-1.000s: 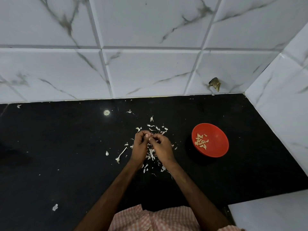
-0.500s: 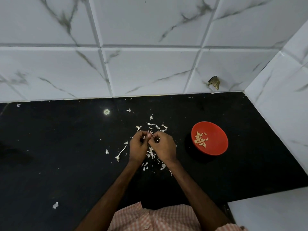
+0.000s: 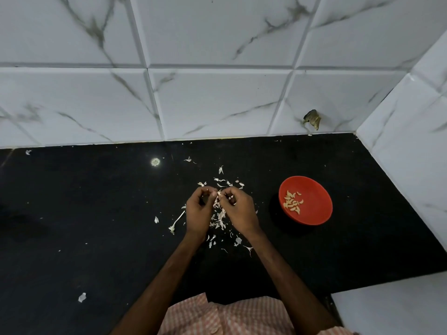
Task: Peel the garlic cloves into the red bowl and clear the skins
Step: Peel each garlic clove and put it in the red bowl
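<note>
Left hand [image 3: 198, 211] is curled onto a garlic clove [image 3: 219, 194], also pinched by right hand [image 3: 239, 211] fingers for stripping, so skins [image 3: 220, 220] are shed onto the counter [image 3: 96, 213] below, red bowl [image 3: 314, 220] set apart at right, likely to take only peeled cloves [image 3: 292, 203].

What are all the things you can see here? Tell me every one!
red bowl: one, red, on the counter, right of the hands
peeled cloves: small heap, pale yellow, inside the red bowl
garlic skins: many, white, strewn under and around the hands
garlic stem: one, white, beside the left hand
counter: one, black
wall tiles: several, white with grey veins, behind and to the right
brown mark: one, on the wall near the corner
checked cloth: one, pink and white, bottom edge
garlic clove: one, pale, between the fingertips
left hand: pinches the garlic clove
right hand: pinches the garlic clove
</note>
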